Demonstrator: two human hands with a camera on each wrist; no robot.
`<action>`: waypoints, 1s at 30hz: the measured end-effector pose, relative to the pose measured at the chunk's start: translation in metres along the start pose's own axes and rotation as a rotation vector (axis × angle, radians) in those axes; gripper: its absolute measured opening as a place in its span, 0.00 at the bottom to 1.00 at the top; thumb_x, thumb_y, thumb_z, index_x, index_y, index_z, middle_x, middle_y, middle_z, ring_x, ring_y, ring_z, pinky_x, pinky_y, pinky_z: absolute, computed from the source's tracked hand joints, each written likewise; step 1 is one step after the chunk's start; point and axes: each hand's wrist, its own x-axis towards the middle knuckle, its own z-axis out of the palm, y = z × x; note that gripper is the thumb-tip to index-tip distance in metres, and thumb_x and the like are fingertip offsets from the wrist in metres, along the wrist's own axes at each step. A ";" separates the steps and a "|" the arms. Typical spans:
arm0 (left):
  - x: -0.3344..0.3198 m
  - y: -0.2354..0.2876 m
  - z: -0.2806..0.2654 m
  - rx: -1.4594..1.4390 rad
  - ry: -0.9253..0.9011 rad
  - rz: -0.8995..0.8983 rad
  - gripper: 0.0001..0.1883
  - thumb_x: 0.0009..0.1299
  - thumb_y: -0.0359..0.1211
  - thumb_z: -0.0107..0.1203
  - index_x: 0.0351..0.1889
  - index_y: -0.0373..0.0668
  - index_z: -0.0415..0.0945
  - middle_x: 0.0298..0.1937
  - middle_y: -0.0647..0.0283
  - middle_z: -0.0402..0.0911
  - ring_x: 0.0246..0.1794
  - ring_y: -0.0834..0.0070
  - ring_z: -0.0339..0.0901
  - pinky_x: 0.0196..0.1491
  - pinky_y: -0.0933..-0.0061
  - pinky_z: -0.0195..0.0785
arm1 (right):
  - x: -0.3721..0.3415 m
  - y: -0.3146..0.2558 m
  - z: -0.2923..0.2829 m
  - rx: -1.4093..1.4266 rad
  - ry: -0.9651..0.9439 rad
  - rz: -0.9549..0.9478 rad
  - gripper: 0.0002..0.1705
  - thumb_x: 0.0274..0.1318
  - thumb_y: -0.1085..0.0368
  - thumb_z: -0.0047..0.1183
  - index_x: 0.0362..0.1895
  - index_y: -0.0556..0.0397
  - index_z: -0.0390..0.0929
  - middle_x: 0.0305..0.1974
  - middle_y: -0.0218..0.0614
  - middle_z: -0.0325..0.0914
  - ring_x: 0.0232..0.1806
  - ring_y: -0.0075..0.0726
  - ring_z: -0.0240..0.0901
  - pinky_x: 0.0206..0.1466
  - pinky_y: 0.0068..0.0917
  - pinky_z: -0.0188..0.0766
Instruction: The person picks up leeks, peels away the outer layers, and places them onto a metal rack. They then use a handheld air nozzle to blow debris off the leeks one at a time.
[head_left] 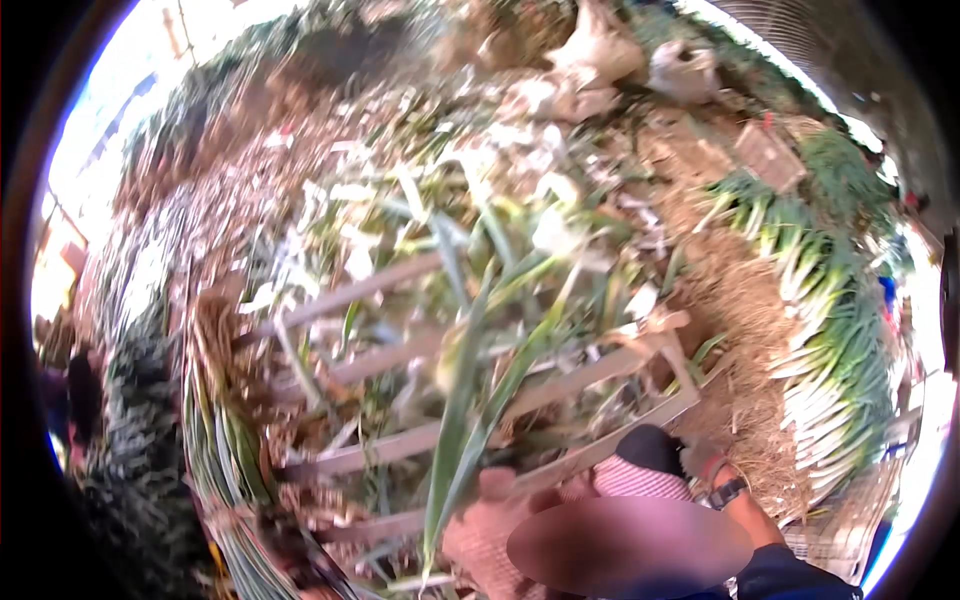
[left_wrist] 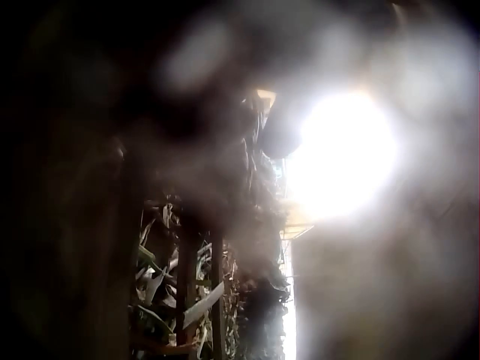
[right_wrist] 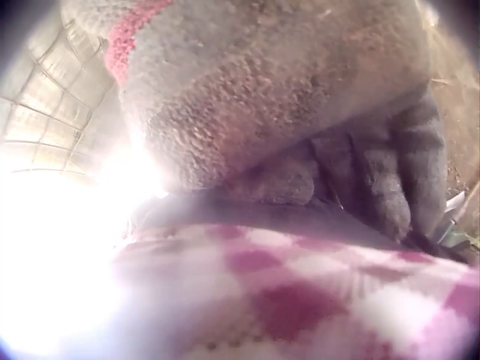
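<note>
At the lower left of the head view, my dark-gloved left hand (head_left: 290,548) overlaps the edge of a bundle of long green stalks (head_left: 228,460). Its fingers are blurred, and the dim left wrist view hides them, so I cannot tell whether they grip the bundle. My right hand (head_left: 703,457), in a dirty grey glove, rests beside a pink-and-white checked cloth (head_left: 640,480) with a black patch. Close up in the right wrist view, the gloved fingers (right_wrist: 386,176) bend loosely over dark fabric above the checked cloth (right_wrist: 292,300). No held object shows there.
Long green leek leaves (head_left: 462,420) lie across a slatted wooden frame (head_left: 370,450) littered with trimmings. White-stemmed leeks (head_left: 830,390) line the right side beside straw (head_left: 745,370). Pale sacks (head_left: 600,60) stand at the back. A brownish textured form (head_left: 485,540) fills the near middle.
</note>
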 end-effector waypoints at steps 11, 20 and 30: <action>-0.070 -0.231 0.135 0.878 0.240 0.441 0.08 0.72 0.22 0.66 0.40 0.43 0.77 0.34 0.70 0.80 0.30 0.80 0.75 0.36 0.75 0.74 | -0.005 -0.020 -0.002 0.149 -0.057 0.170 0.22 0.61 0.63 0.56 0.57 0.59 0.86 0.44 0.62 0.88 0.48 0.64 0.89 0.51 0.50 0.82; -0.207 -0.255 0.121 1.001 0.149 -0.085 0.22 0.78 0.31 0.67 0.68 0.36 0.80 0.56 0.61 0.89 0.53 0.72 0.84 0.55 0.71 0.78 | -0.011 -0.052 -0.032 0.247 -0.094 0.279 0.23 0.63 0.64 0.52 0.59 0.59 0.86 0.48 0.63 0.88 0.54 0.65 0.87 0.55 0.48 0.81; -0.043 -0.036 0.074 1.143 0.313 0.640 0.18 0.77 0.29 0.67 0.62 0.34 0.81 0.47 0.60 0.88 0.46 0.75 0.83 0.52 0.72 0.77 | 0.006 -0.005 -0.005 0.253 -0.114 0.189 0.26 0.61 0.68 0.49 0.61 0.61 0.84 0.48 0.56 0.90 0.47 0.50 0.88 0.51 0.42 0.81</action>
